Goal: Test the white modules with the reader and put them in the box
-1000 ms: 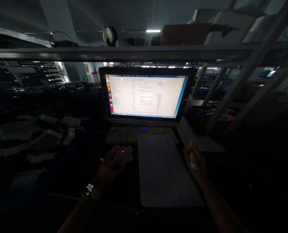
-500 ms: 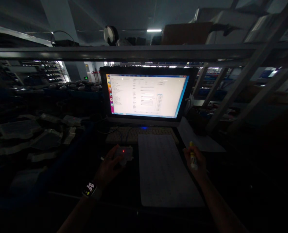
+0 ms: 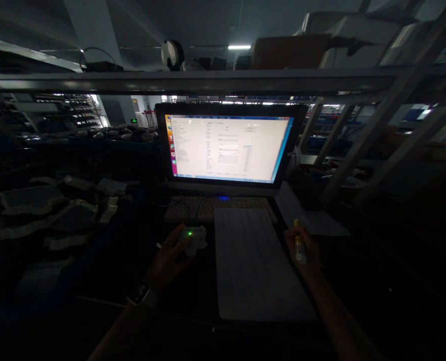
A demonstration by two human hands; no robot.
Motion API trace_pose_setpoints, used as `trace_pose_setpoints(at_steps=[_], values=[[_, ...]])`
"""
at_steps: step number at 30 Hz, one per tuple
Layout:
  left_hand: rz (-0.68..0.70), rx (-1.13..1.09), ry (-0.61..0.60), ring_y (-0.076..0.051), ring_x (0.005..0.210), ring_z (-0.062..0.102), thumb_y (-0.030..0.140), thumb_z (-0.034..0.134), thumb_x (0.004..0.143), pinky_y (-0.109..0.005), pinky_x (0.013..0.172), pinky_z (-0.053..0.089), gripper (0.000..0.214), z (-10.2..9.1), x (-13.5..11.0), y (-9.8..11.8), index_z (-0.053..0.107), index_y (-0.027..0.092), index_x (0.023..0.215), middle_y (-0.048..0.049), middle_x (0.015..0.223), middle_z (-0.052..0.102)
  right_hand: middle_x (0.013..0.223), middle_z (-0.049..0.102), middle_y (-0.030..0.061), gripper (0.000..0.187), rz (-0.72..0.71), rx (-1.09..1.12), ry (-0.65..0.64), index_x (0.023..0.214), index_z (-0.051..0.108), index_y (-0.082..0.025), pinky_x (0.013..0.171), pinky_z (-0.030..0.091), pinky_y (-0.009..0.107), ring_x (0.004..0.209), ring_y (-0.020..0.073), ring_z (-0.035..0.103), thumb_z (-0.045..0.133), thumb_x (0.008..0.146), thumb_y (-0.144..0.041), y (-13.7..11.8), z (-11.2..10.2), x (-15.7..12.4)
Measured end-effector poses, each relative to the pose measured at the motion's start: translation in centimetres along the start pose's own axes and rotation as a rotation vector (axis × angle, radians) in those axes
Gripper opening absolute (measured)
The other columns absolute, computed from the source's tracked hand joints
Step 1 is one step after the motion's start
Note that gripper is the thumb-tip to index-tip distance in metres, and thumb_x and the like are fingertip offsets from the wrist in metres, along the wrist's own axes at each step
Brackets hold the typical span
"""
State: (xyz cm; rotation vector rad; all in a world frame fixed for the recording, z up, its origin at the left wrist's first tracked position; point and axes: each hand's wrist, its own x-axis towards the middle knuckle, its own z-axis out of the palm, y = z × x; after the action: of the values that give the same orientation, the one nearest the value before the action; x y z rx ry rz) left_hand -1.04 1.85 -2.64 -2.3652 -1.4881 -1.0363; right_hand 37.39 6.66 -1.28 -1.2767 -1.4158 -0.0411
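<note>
- The dark desk [image 3: 192, 301] is carrying the work, its near edge fading into gloom.
- A blue bin [image 3: 127, 213] is standing along the desk's left, holding translucent plastic cases [image 3: 72, 215].
- The monitor [image 3: 226, 150] is standing at the far edge, showing a form-like window; its text is too small to read.
- A printed sheet [image 3: 258, 271] is lying mid-desk, its far end overlapping the keyboard [image 3: 192, 205]; its rows are staying illegible.
- The left hand [image 3: 170, 260] is gripping a small pale device [image 3: 198, 238], thumb and fingers closed on its left side.
- The right hand [image 3: 307, 250] is clasping a yellow-and-white marker-like tube [image 3: 300, 245] just beyond the sheet's right edge; no brand is showing clearly.
- The device is sitting between bin and sheet, near the keyboard. It is looking light, stiff and smooth, probably fragile inside; its side edges are offering the best hold.
- A smartwatch [image 3: 142, 291] is circling the left wrist, its face unreadable.
- A green light [image 3: 190, 233] is glowing on the device.
</note>
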Motion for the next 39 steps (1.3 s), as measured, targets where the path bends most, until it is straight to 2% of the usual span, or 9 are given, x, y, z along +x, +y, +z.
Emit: trace_pose_setpoints(at_steps=[5, 9, 14, 17, 20, 24, 27, 31, 39], values=[[0.002, -0.002, 0.012, -0.026, 0.124, 0.051, 0.031, 0.06, 0.083, -0.04, 0.087, 0.057, 0.035, 0.3, -0.2, 0.0, 0.055, 0.032, 0.118, -0.0035, 0.149, 0.035, 0.06, 0.052, -0.0012, 0.029, 0.011, 0.005, 0.019, 0.067, 0.048, -0.022, 0.05, 0.046, 0.024, 0.051, 0.0114, 0.049, 0.058, 0.077, -0.047, -0.2, 0.2, 0.0], [-0.04, 0.023, 0.058, -0.026, 0.121, 0.052, 0.04, 0.061, 0.082, -0.038, 0.087, 0.055, 0.043, -0.6, 0.3, 0.8, 0.052, 0.029, 0.122, -0.0074, 0.143, 0.042, 0.06, 0.052, -0.0016, 0.031, -0.006, -0.002, 0.018, 0.067, 0.049, -0.021, 0.052, 0.046, 0.024, 0.051, 0.0112, 0.049, 0.058, 0.078, -0.05, -0.2, 0.1, 0.0], [-0.524, 0.195, 0.319, -0.028, 0.097, 0.059, 0.054, 0.042, 0.087, -0.042, 0.085, 0.049, 0.042, -3.6, 0.4, -0.6, 0.058, 0.016, 0.095, -0.0131, 0.097, 0.064, 0.06, 0.055, -0.0009, 0.036, -0.012, -0.017, 0.019, 0.069, 0.051, -0.021, 0.049, 0.045, 0.023, 0.051, 0.0119, 0.052, 0.057, 0.078, -0.055, 0.1, 0.1, 0.0], [-0.779, 0.281, 0.084, -0.03, 0.089, 0.061, 0.061, 0.037, 0.084, -0.043, 0.082, 0.047, 0.05, -5.1, 0.3, -2.1, 0.061, 0.017, 0.082, -0.014, 0.089, 0.065, 0.061, 0.056, -0.0003, 0.036, -0.021, 0.003, 0.04, 0.069, 0.05, -0.021, 0.05, 0.046, 0.024, 0.053, 0.0124, 0.053, 0.058, 0.078, -0.055, 0.0, 0.2, 0.1], [-0.88, 0.322, -0.17, -0.033, 0.09, 0.061, 0.068, 0.041, 0.077, -0.044, 0.08, 0.045, 0.056, -5.5, 0.8, -2.6, 0.064, 0.018, 0.079, -0.0153, 0.09, 0.067, 0.062, 0.055, -0.0002, 0.035, -0.041, 0.011, 0.052, 0.069, 0.049, -0.022, 0.052, 0.047, 0.025, 0.053, 0.0128, 0.053, 0.057, 0.078, -0.055, -0.4, 0.3, 0.2], [-0.929, 0.302, -0.269, -0.037, 0.096, 0.061, 0.071, 0.049, 0.068, -0.047, 0.08, 0.045, 0.058, -4.7, 1.9, -2.0, 0.064, 0.017, 0.08, -0.0181, 0.095, 0.067, 0.061, 0.054, -0.0006, 0.033, -0.036, 0.009, 0.017, 0.068, 0.049, -0.021, 0.051, 0.046, 0.024, 0.053, 0.0121, 0.052, 0.057, 0.079, -0.052, -0.7, 0.0, 0.2], [-0.954, 0.149, -0.214, -0.036, 0.097, 0.062, 0.064, 0.055, 0.066, -0.045, 0.08, 0.047, 0.05, -4.2, 2.3, -1.9, 0.062, 0.017, 0.082, -0.0173, 0.097, 0.068, 0.059, 0.053, -0.0009, 0.034, -0.034, 0.015, 0.022, 0.067, 0.049, -0.021, 0.048, 0.044, 0.022, 0.051, 0.0111, 0.051, 0.057, 0.08, -0.051, -0.7, -0.1, 0.1], [-0.936, -0.212, -0.006, -0.029, 0.088, 0.065, 0.062, 0.061, 0.06, -0.039, 0.075, 0.05, 0.048, -4.9, 2.3, -1.7, 0.058, 0.019, 0.081, -0.0109, 0.088, 0.07, 0.057, 0.051, -0.0023, 0.035, -0.051, 0.011, 0.03, 0.066, 0.049, -0.021, 0.047, 0.042, 0.022, 0.049, 0.0099, 0.048, 0.056, 0.08, -0.052, -0.7, 0.0, 0.1], [-0.861, -0.881, 0.175, -0.02, 0.074, 0.066, 0.059, 0.069, 0.064, -0.034, 0.061, 0.056, 0.058, -6.9, 3.7, 2.7, 0.05, 0.019, 0.102, -0.0029, 0.085, 0.067, 0.057, 0.053, -0.0013, 0.036, -0.025, 0.009, 0.016, 0.066, 0.051, -0.021, 0.048, 0.043, 0.022, 0.049, 0.0106, 0.05, 0.055, 0.08, -0.054, -0.9, 0.1, 0.0]])
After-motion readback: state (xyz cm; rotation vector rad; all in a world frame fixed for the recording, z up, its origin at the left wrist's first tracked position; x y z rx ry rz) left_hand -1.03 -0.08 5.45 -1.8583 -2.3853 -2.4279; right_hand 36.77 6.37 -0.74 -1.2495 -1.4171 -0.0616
